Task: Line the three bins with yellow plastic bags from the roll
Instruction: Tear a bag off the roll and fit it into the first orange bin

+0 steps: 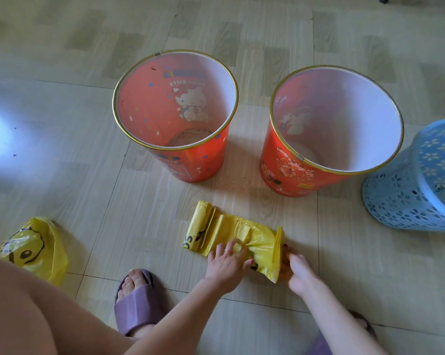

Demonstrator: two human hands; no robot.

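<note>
Gripping the yellow bag strip point(241, 234) on the floor: left hand point(226, 262) mid-strip, right hand point(297, 270) at its end. Strip runs left-right w/ roll point(199, 224) at far left, bins beyond unlined; left hand nearer the roll.

bins point(200, 160) red, cartoon print, gold rims | basket point(405, 201) blue, flower cutouts | bags point(231, 234) yellow, black print
</note>
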